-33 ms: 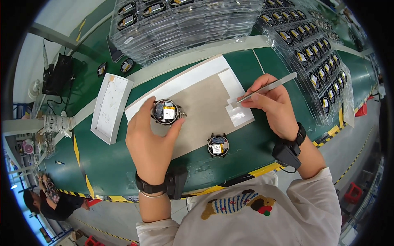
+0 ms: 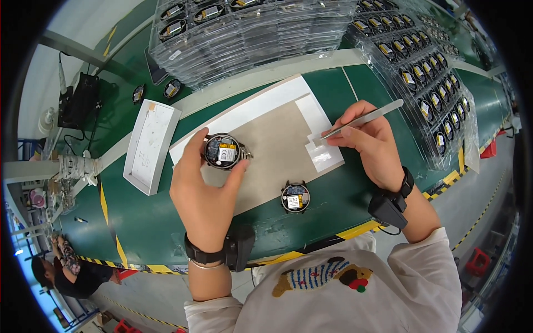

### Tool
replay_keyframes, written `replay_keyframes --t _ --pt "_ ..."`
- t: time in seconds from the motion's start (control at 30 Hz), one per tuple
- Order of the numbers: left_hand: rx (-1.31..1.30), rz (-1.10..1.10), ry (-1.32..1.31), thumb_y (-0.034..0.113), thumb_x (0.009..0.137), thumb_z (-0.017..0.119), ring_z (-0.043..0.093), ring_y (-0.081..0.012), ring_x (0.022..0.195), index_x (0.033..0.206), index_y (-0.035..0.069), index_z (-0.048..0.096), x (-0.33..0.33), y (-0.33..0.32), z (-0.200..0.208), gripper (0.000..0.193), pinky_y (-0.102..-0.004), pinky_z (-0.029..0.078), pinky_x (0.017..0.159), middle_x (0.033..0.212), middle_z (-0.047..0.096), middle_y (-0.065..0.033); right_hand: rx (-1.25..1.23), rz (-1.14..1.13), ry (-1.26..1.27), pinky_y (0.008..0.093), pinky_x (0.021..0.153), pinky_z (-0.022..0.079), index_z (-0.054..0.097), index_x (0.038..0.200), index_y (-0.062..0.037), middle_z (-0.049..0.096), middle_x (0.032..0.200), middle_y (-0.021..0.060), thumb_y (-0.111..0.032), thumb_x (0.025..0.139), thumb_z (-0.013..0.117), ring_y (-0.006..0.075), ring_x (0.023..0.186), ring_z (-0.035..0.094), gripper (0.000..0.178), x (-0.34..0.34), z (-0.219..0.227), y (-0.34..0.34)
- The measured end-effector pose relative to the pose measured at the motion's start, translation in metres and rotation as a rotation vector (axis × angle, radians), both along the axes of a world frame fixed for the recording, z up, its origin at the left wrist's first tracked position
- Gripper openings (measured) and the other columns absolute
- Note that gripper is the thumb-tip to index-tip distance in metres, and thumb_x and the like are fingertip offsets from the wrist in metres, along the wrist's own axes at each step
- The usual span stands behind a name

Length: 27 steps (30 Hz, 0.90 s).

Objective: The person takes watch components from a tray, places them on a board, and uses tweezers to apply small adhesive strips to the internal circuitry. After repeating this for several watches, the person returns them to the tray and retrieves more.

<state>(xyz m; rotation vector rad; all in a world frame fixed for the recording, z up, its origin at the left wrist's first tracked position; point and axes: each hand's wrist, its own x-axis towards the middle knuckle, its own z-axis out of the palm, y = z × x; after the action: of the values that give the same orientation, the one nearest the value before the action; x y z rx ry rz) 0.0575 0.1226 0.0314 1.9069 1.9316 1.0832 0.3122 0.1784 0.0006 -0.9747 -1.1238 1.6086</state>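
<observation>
My left hand [image 2: 206, 188] grips an opened round watch case [image 2: 221, 151] between thumb and fingers, its inside facing up. A circuit board and a white-labelled battery show in it. The case is over the left part of a brown sheet [image 2: 266, 144] with white strips along its edges. In my right hand [image 2: 366, 136] is a pair of metal tweezers [image 2: 377, 113], pinched by thumb and fingers. Their tips touch or hover just over a small clear film piece [image 2: 315, 141] by the white liner [image 2: 323, 157]. A second open watch case [image 2: 295, 197] lies between my hands, nearer to me.
A shallow white box [image 2: 130, 147] stands left of the sheet. Stacked clear trays [image 2: 266, 41] rise at the back. More trays of watch cases [image 2: 411, 77] fill the right. Two loose cases [image 2: 172, 87] lie at the back left. Another person [image 2: 69, 272] sits far left.
The watch case in my left hand has shifted very slightly to the left. My right hand and the tweezers stay in place.
</observation>
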Motion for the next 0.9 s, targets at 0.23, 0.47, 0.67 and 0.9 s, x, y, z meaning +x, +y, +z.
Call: replay_keyframes --t 0.23,0.47,0.67,0.9 --pt "-0.322 -0.253 -1.205 -0.009 0.075 0.062 0.064 -0.0245 0.089 0.117 0.002 0.049 0.031 -0.009 0.003 0.046 -0.0312 0.054 0.077 0.113 0.055 -0.0154 0.009 -0.005 0.123 0.0341 0.080 0.054 0.048 0.095 -0.0038 0.057 0.093 0.0095 -0.005 0.085 0.055 0.0284 0.093 0.064 0.012 -0.009 0.010 -0.012" --pt "-0.660 -0.223 -1.426 -0.007 0.085 0.050 0.064 -0.0210 0.087 0.115 -0.001 0.050 0.039 -0.009 0.006 0.030 -0.0289 0.056 0.072 0.101 0.060 -0.0124 0.126 0.113 0.269 0.0399 0.078 0.055 0.044 0.094 -0.0034 0.055 0.090 0.0123 -0.004 0.084 0.055 0.0332 0.094 0.063 0.014 -0.020 0.016 -0.031" --pt "-0.668 -0.324 -1.281 -0.003 0.087 0.050 0.064 -0.0163 0.084 0.103 -0.004 0.056 0.042 -0.011 -0.004 0.017 -0.0263 0.056 0.068 0.093 0.062 -0.0108 0.131 0.188 0.335 0.0439 0.076 0.056 0.043 0.093 -0.0031 0.053 0.090 0.0128 -0.002 0.084 0.055 0.0343 0.094 0.063 0.015 -0.023 0.012 -0.036" --pt "-0.635 -0.359 -1.248 -0.004 0.087 0.048 0.064 -0.0147 0.083 0.101 -0.005 0.057 0.042 -0.012 -0.011 0.017 -0.0240 0.054 0.066 0.090 0.063 -0.0096 0.142 0.197 0.292 0.0436 0.075 0.056 0.043 0.094 -0.0020 0.053 0.091 0.0135 0.002 0.085 0.051 0.0328 0.095 0.063 0.012 -0.026 0.015 -0.040"
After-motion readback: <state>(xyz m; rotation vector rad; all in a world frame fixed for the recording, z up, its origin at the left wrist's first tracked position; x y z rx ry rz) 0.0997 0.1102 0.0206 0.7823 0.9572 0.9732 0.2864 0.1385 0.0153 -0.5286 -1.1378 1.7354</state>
